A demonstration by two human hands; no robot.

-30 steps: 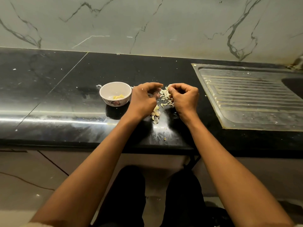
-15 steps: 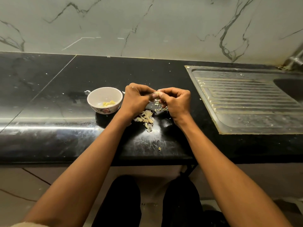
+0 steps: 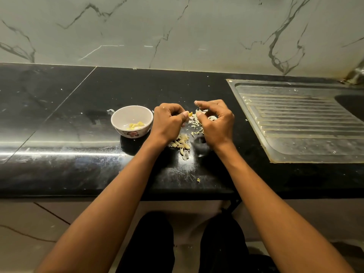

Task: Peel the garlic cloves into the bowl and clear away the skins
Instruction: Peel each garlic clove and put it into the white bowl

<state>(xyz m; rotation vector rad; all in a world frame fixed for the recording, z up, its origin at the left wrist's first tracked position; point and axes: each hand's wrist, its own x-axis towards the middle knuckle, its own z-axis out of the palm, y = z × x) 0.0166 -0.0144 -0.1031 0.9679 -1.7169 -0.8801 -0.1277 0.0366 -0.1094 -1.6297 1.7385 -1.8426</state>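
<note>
Two forearms reach up from the near edge of the black counter [image 3: 59, 119] toward its middle. Nearest me on the counter lies a small heap of unpeeled garlic cloves [image 3: 182, 143], their long axes mostly running near to far, with one loose scrap of skin [image 3: 198, 180] closer to the near edge. Just beyond the heap, my left hand [image 3: 167, 123] is curled tight, thumb and fingertips pinching a small yellow clove [image 3: 190, 114] whose tip points right, toward the other hand; I cannot tell its long axis, since most of it is hidden. My right hand [image 3: 216, 123] sits just beside it with fingers curled and thumb [image 3: 199, 114] close to the clove; whether it grips a skin I cannot tell. A scatter of pale skins [image 3: 196, 126] lies on the counter between the hands. Left of my left hand stands the white bowl [image 3: 118, 120], holding a few peeled cloves [image 3: 135, 125]. Far right is the steel drainboard [image 3: 295, 123], and the marble wall [image 3: 177, 32] rises behind.
</note>
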